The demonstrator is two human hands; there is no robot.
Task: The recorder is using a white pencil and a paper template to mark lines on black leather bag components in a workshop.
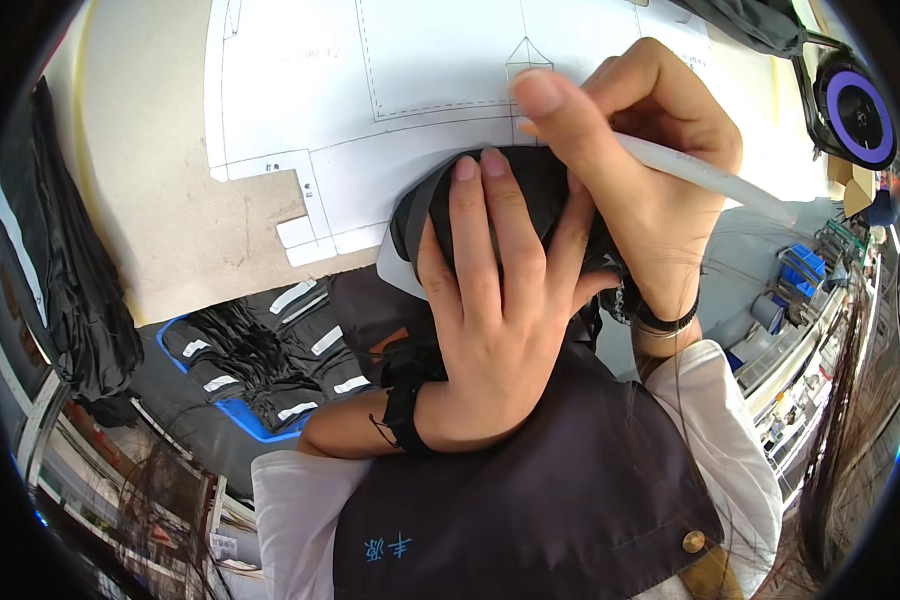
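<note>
My left hand (495, 285) lies spread, palm down, on a folded black fabric piece (529, 180) at the table's near edge. Above its right side, my right hand (645, 135) grips a slim white marking pen (709, 180) between thumb and fingers; the pen's tip is hidden behind the thumb. Under the fabric's far edge lies a large white paper pattern (435, 67) with drawn solid and dashed lines. Part of a pale sheet shows below the fabric's left side. What is under my left palm is hidden.
A blue-rimmed bin (251, 424) with black fabric pieces bearing white labels stands below the table (157, 187) at left. Black fabric (82, 300) hangs over the left edge. At upper right is a round device with a purple ring (859, 120); shelves with blue containers (801, 268) stand beyond.
</note>
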